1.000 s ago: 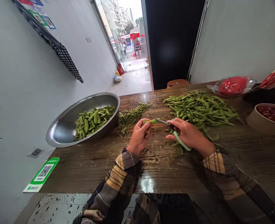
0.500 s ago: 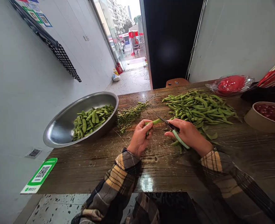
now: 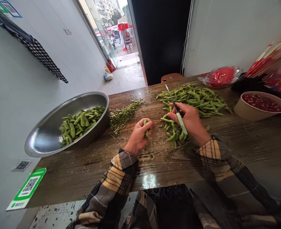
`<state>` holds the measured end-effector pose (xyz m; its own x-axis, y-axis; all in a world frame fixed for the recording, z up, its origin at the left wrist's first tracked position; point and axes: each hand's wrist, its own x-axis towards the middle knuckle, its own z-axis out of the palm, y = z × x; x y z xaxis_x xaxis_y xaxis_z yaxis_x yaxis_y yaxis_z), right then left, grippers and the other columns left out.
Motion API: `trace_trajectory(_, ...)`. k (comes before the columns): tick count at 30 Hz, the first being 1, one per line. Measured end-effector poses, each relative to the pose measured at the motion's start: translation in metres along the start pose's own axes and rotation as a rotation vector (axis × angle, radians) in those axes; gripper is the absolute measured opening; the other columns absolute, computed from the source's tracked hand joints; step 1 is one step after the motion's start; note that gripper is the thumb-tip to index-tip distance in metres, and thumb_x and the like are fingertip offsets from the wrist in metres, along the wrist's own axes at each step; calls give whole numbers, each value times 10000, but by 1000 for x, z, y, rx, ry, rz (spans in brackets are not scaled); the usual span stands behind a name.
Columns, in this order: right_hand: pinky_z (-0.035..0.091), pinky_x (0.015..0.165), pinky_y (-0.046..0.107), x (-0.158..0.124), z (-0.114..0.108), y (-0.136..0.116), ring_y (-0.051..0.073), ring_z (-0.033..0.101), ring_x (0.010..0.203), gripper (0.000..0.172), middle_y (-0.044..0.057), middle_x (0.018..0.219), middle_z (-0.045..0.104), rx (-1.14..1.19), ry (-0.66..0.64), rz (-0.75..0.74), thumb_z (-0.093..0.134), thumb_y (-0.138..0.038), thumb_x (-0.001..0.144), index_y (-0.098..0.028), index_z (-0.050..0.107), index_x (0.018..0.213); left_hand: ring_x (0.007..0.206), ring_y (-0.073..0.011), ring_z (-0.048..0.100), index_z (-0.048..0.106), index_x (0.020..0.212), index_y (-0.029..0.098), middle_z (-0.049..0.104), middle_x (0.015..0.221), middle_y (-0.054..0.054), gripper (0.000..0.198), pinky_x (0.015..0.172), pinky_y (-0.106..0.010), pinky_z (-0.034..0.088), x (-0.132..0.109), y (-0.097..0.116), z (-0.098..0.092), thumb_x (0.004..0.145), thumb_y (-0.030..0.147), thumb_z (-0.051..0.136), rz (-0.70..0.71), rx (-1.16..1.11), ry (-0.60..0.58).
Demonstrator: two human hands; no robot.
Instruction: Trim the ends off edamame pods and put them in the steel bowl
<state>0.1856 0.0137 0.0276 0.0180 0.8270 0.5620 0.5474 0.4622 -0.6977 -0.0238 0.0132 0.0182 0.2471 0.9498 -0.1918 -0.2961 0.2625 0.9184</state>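
Observation:
Green pods (image 3: 146,127) show between the curled fingers of my left hand (image 3: 139,133), above the middle of the wooden table. My right hand (image 3: 188,119) grips scissors (image 3: 181,122) with pale green handles, their blades pointing up and away. Beneath and behind the scissors lies a wide pile of long green pods (image 3: 197,97). Left of my hands, small green trimmings (image 3: 126,115) form a heap. A tilted steel bowl (image 3: 42,138) at the left holds many pods (image 3: 82,120).
A round tub (image 3: 247,111) of dark red pieces stands at the right. Behind it are a red bundle in clear plastic (image 3: 220,76) and red-wrapped sticks (image 3: 262,63). A green QR card (image 3: 28,187) lies at the table's left corner. A brown stool (image 3: 172,77) stands behind the table.
The view has shifted. The scissors have come away from the pod at my left hand and now point upward. My left fingers have curled in around the pods.

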Motion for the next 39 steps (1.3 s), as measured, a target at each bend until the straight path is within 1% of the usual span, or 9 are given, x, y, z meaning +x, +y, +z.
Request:
trace_trajectory(3, 490, 719, 336, 0, 3, 3, 198, 624, 746, 339, 37, 811, 671, -8, -11, -35, 636, -401, 818, -178, 662, 1072, 469, -53, 367, 565, 763, 160, 453, 595, 60, 196, 444, -198, 273, 9, -9, 11, 698, 287, 699, 91, 349, -48)
trace_trajectory(8, 484, 732, 352, 0, 5, 6, 214, 626, 768, 308, 45, 810, 676, -42, -19, -52, 624, -393, 826, -173, 670, 1036, 615, -112, 418, 547, 603, 168, 493, 631, 12, 130, 578, -243, 294, 27, -21, 23, 693, 185, 640, 403, 1026, -56)
trace_trajectory(12, 489, 756, 359, 0, 7, 8, 231, 644, 816, 351, 56, 846, 689, -29, -27, -45, 640, -400, 812, -175, 659, 1081, 655, -139, 430, 547, 597, 184, 510, 692, -16, 128, 607, -266, 294, 32, -26, 20, 689, 150, 630, 455, 1238, -43)
trace_trajectory(17, 488, 813, 377, 0, 9, 8, 250, 655, 879, 402, 94, 928, 707, -35, -68, -20, 676, -384, 790, -159, 655, 1123, 582, -101, 377, 484, 550, 163, 440, 590, 21, 215, 562, -239, 268, 22, -16, 4, 729, 141, 600, 410, 1078, -9)
trace_trajectory(19, 488, 816, 378, -1, 8, 7, 253, 656, 883, 424, 101, 936, 708, -46, -95, -20, 679, -391, 790, -153, 650, 1139, 537, -80, 360, 515, 602, 156, 431, 576, 36, 203, 523, -217, 267, 13, -7, -4, 764, 224, 619, 313, 835, -10)
trace_trajectory(22, 490, 805, 371, -3, 8, 5, 254, 654, 885, 436, 108, 953, 703, -61, -138, -43, 673, -416, 794, -148, 650, 1137, 494, -55, 403, 554, 763, 157, 538, 656, 26, 216, 457, -184, 272, 0, 5, -14, 747, 331, 682, 144, 332, 4)
trace_trajectory(26, 497, 787, 373, -4, 8, 3, 250, 652, 857, 371, 99, 922, 700, -74, -183, -64, 663, -399, 806, -153, 667, 1084, 504, -39, 464, 516, 825, 162, 632, 776, -9, 316, 414, -145, 275, -8, 12, -19, 670, 273, 768, 50, -64, 50)
trace_trajectory(33, 501, 834, 378, -9, 19, -1, 240, 651, 928, 367, 110, 1066, 692, 106, -257, -26, 683, -297, 761, -165, 668, 1104, 495, -43, 460, 504, 829, 164, 649, 794, -22, 245, 408, -147, 284, -14, 12, -10, 755, 279, 708, 81, -64, -126)
trace_trajectory(39, 488, 609, 270, -11, 18, -6, 141, 605, 677, 360, 26, 878, 657, 461, -373, 205, 626, -280, 773, -178, 629, 1118, 523, -61, 491, 537, 796, 152, 629, 748, -18, 225, 504, -192, 344, -22, 7, 0, 799, 338, 663, 158, 238, -231)
